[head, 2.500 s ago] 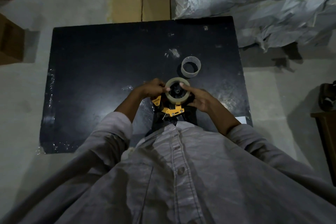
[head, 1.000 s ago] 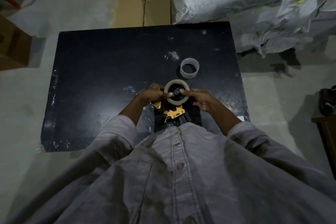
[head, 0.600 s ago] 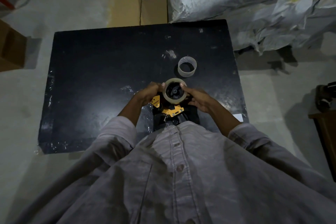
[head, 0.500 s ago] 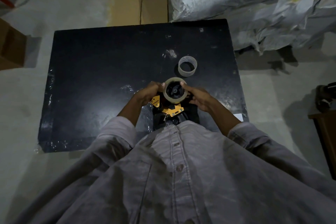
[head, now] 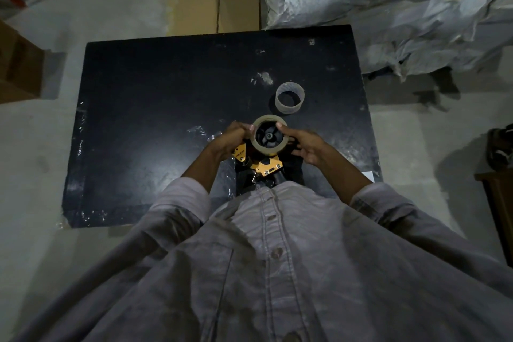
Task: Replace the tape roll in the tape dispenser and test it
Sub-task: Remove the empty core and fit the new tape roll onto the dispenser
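Note:
A clear tape roll sits around the black hub of the yellow and black tape dispenser, held low over the near edge of the black table. My left hand grips the roll's left rim, above the dispenser's yellow side plate. From the right, my right hand holds the roll, thumb on its top edge. An empty translucent tape core stands on the table just beyond the roll. The dispenser's handle is hidden behind my shirt.
A cardboard box stands on the floor behind the table. Large white sacks are piled at the back right. Another brown box is at the far left, and a dark wooden piece at the right edge.
Both hands stay on the roll and dispenser; the thumbs have shifted from the hub out to the roll's rim, and the black hub now shows fully inside the roll.

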A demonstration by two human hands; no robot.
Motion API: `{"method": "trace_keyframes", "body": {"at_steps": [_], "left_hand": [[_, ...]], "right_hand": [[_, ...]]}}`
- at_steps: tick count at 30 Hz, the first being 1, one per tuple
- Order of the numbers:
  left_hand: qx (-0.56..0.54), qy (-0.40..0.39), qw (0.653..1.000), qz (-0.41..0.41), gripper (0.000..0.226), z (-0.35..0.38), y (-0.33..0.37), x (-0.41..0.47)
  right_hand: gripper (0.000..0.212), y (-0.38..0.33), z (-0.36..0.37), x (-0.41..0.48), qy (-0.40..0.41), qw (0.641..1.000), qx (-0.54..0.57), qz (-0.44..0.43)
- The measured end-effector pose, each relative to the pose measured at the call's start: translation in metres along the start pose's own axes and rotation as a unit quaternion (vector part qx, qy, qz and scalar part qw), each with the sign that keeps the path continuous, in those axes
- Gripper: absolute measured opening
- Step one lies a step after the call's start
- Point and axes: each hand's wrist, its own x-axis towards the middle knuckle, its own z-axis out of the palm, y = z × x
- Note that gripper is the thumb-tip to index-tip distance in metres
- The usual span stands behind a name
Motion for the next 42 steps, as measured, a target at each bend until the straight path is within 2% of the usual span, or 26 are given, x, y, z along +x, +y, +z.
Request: {"method": "trace_keyframes", "body": {"at_steps": [4, 8, 12, 16, 20, 24, 27, 31, 33, 37, 42], "left_hand": [[0.033, -0.010, 0.999, 0.002, 0.020, -0.002, -0.001, 0.005], [0.141, -0.055, 0.988, 0.023, 0.026, -0.008, 0.018, 0.010], [0.243, -0.066, 0.966, 0.067, 0.034, -0.026, 0.032, 0.021], [0.230, -0.118, 0.965, 0.046, 0.044, -0.034, 0.050, 0.025], [0.164, -0.161, 0.973, -0.013, 0.035, -0.049, 0.043, 0.037], [0.132, -0.187, 0.973, -0.034, 0.058, -0.051, 0.025, 0.040], [0.137, -0.180, 0.974, -0.019, 0.047, -0.046, 0.014, 0.040], [0.119, -0.150, 0.981, -0.018, 0.024, -0.040, 0.004, 0.038], [0.109, -0.143, 0.984, -0.018, 0.028, -0.039, 0.002, 0.037], [0.109, -0.145, 0.983, -0.013, 0.033, -0.037, 0.000, 0.037], [0.115, -0.144, 0.983, -0.006, 0.029, -0.038, -0.003, 0.038]], "right_hand": [[0.049, 0.001, -0.002, -0.002, -0.008, 1.000, -0.010, 0.001], [0.053, 0.002, -0.005, -0.002, -0.019, 1.000, -0.015, 0.001], [0.040, -0.004, -0.004, -0.005, -0.034, 0.999, -0.018, -0.007], [0.051, -0.005, -0.004, -0.006, -0.046, 0.999, -0.026, -0.014], [0.072, -0.006, -0.006, -0.009, -0.069, 0.997, -0.031, -0.032], [0.069, -0.006, -0.008, -0.009, -0.064, 0.997, -0.031, -0.033], [0.054, -0.004, -0.008, -0.007, -0.046, 0.998, -0.032, -0.026], [0.072, -0.001, -0.006, -0.006, -0.046, 0.997, -0.054, -0.039], [0.073, 0.000, -0.006, -0.006, -0.054, 0.995, -0.069, -0.045], [0.062, 0.003, -0.007, 0.000, -0.048, 0.995, -0.072, -0.045], [0.076, 0.000, -0.010, 0.004, -0.052, 0.997, -0.058, -0.017]]}}
